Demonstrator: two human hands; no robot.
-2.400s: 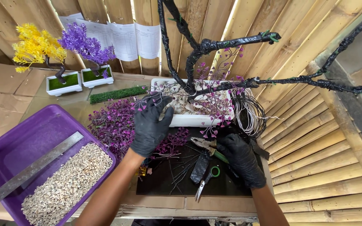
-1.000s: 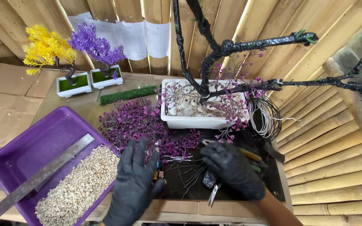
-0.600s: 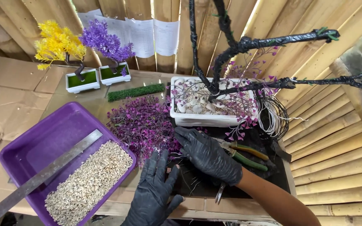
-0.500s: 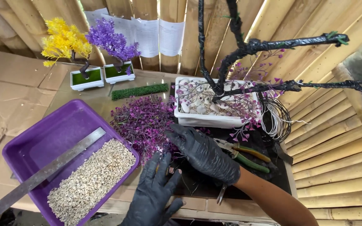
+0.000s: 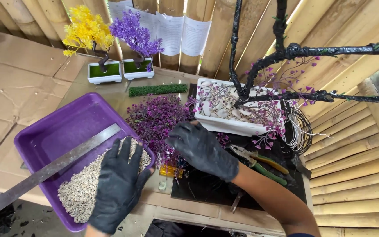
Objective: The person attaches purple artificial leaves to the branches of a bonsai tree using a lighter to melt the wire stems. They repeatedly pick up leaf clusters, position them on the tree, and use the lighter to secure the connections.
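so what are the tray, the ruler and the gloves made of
The tray looks like moulded plastic: even purple, smooth, rounded rim with a soft sheen. The ruler seems to be steel, a thin grey strip with a dull metallic shine. The gloves on the left hand and right hand look like thin black nitrile or latex, matte and wrinkling at the knuckles.

This is a small craft workshop for making artificial miniature trees, with bamboo-pole walls [image 5: 58,13], a cardboard-lined bench [image 5: 18,83], finished yellow [image 5: 86,33] and purple [image 5: 134,35] model trees in white pots, a purple gravel tray [image 5: 53,136], pliers [image 5: 259,160] and coiled wire [image 5: 297,129].
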